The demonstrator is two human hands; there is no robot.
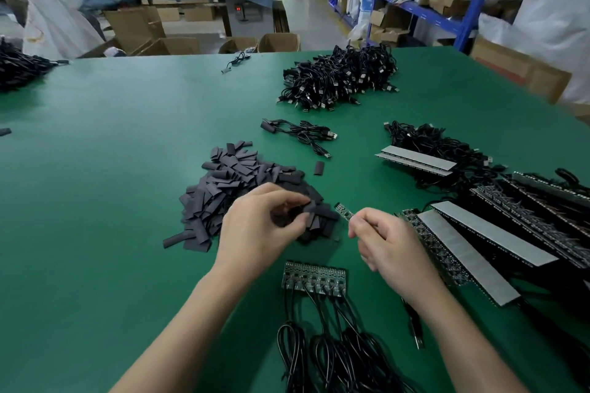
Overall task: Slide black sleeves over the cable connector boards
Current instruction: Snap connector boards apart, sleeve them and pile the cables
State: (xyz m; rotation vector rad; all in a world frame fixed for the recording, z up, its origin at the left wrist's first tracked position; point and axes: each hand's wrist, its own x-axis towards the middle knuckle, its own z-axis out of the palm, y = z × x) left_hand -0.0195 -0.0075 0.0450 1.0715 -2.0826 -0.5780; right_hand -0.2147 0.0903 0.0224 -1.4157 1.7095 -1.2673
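A heap of flat black sleeves [236,188] lies on the green table [111,169] left of centre. My left hand [258,230] hovers over the heap's near right edge and pinches one black sleeve [308,209] between thumb and fingers. My right hand [389,246] pinches a small connector board [344,211] by its near end, its free end pointing toward the sleeve a short gap away. Its cable [415,325] trails under my right wrist. A panel of several joined boards [314,277] with cables lies close in front of me.
Strips of boards with grey backing [479,233] and cables are stacked at the right. A big pile of USB cables [341,80] sits at the far centre, a few sleeved cables [303,134] before it. Coiled cables [335,357] fill the near edge.
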